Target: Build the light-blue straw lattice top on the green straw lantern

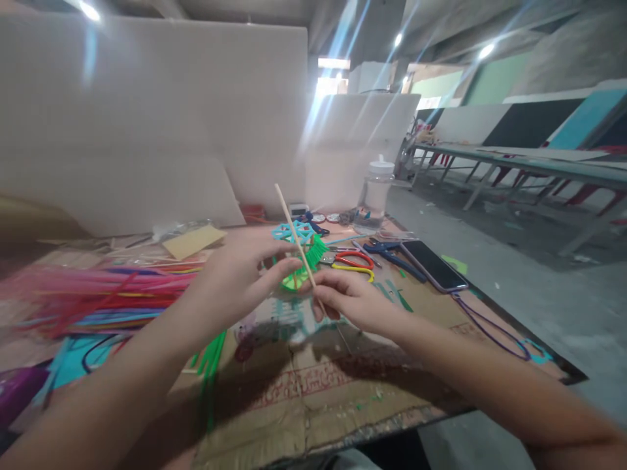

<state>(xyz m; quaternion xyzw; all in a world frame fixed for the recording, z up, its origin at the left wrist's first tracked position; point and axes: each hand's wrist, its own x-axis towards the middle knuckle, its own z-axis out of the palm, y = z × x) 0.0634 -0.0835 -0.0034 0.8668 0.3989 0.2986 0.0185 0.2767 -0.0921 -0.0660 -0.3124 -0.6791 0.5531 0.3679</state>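
Bare forearms (470, 365) come in from both lower corners, nearest of all, over a worn sheet of cardboard (274, 437). Right hand (357, 303) pinched closed: thumb and fingers grip the lower part of a pale stick (302, 251), which slants up and to the left out of that grip. Left hand (259, 267) half curled, thumb apart from the forefinger, its tips right at the stick and a green fringed piece (317, 251) — whether they grip either one, I cannot tell.

Counted, there is one stick, one green fringed piece and one light-blue lattice piece (281, 232). Also one pair of scissors (360, 256) with red and yellow handles, one pair of blue-handled pliers (414, 266), one phone (435, 266) and one lidded bottle (377, 196). Coloured fuzzy strips (122, 300) lie left of the left hand, too blurred to count.

The stick's upper end stands above both hands. Green fringe sits just beyond the right fingertips, behind the stick; the lattice piece is beyond the left fingertips. Scissors lie past the right hand, pliers and phone farther to its right — the bottle well beyond it.
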